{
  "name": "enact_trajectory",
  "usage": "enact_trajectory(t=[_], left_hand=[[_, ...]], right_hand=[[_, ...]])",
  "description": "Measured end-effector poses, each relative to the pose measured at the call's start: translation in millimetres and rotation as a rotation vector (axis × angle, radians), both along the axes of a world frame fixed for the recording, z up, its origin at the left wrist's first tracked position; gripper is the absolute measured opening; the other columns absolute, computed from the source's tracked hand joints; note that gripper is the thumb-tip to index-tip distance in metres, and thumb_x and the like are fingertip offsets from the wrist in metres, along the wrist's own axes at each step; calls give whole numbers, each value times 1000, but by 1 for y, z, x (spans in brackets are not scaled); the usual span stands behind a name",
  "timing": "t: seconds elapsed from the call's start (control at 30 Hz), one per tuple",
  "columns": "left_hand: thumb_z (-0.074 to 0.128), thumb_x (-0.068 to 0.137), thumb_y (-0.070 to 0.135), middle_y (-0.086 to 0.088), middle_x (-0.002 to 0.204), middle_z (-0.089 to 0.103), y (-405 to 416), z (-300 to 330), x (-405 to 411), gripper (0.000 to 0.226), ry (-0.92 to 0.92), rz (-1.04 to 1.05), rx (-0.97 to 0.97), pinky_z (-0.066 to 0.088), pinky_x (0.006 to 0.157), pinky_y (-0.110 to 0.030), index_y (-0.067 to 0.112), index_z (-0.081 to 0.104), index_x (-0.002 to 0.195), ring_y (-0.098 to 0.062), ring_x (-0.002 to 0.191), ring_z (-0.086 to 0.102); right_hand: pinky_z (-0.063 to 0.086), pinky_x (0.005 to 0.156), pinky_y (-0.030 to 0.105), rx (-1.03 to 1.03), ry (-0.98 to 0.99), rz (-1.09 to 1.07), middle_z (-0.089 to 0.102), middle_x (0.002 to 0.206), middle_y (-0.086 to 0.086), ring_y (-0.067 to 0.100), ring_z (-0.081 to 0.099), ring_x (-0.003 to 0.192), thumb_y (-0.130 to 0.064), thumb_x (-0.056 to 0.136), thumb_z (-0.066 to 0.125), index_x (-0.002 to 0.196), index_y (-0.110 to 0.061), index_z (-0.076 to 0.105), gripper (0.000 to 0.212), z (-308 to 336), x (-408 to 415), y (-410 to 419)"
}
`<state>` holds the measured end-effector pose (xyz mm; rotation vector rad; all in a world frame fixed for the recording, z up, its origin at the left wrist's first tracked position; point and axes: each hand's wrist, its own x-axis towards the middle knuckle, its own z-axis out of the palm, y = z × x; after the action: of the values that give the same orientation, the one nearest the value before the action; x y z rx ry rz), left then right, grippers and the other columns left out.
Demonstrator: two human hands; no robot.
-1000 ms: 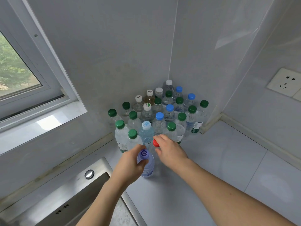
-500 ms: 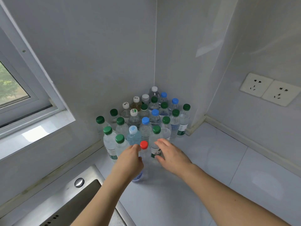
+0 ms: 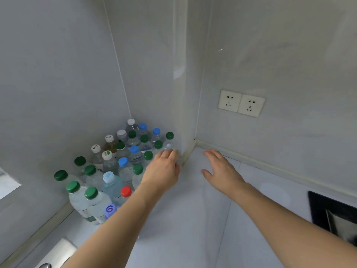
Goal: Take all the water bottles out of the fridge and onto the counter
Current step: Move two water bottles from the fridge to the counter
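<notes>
Several clear water bottles (image 3: 108,167) with green, blue and white caps stand packed in the corner of the pale counter (image 3: 193,219). At the front of the group stand a red-capped bottle (image 3: 126,191) and a purple-capped bottle (image 3: 110,209). My left hand (image 3: 162,171) hovers with relaxed fingers over the right side of the group and holds nothing. My right hand (image 3: 220,169) is spread open above bare counter to the right of the bottles, near the wall corner. The fridge is out of view.
A double wall socket (image 3: 241,103) sits on the right wall. A dark hob edge (image 3: 328,213) shows at the far right. The sink rim (image 3: 56,254) is at the bottom left, and a window ledge (image 3: 7,184) at the far left.
Both hands have let go of the purple-capped and red-capped bottles, which now stand at the front of the group. The hands have lifted away to the right and the view has swung right.
</notes>
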<state>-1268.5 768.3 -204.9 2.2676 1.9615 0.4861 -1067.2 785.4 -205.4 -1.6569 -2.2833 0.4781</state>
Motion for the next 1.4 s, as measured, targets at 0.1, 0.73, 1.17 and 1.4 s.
enact_trajectory(t=[0.1,0.73,1.17,1.4], left_hand=[[46,96,25,-2,144,43,12,7,33,45,4,-62,4,42,99,-35,14,40,139,-25,131,37],[43,100,28,-1,152,35,-55,97,344,49,42,-547,117,21,117,-37,16,32,147,-24,139,27],[45,100,28,-2,151,38,-220,120,568,50,-23,-935,194,29,112,-33,17,35,147,-25,138,31],[46,99,27,-4,151,39,-310,133,664,50,-47,-1134,204,28,113,-34,16,35,147,-28,138,31]], right_hand=[[27,109,25,27,14,-84,27,153,-3,16,33,137,-27,96,55,146,-16,33,57,10,33,-5],[25,115,25,174,53,-621,23,157,1,16,30,141,-24,97,54,150,-14,29,60,77,315,-188],[41,106,30,256,-5,-1022,30,153,-2,14,50,122,-23,96,56,146,-15,34,56,107,480,-409],[24,113,25,284,-49,-1215,29,153,0,16,30,140,-24,96,55,148,-12,33,57,110,545,-521]])
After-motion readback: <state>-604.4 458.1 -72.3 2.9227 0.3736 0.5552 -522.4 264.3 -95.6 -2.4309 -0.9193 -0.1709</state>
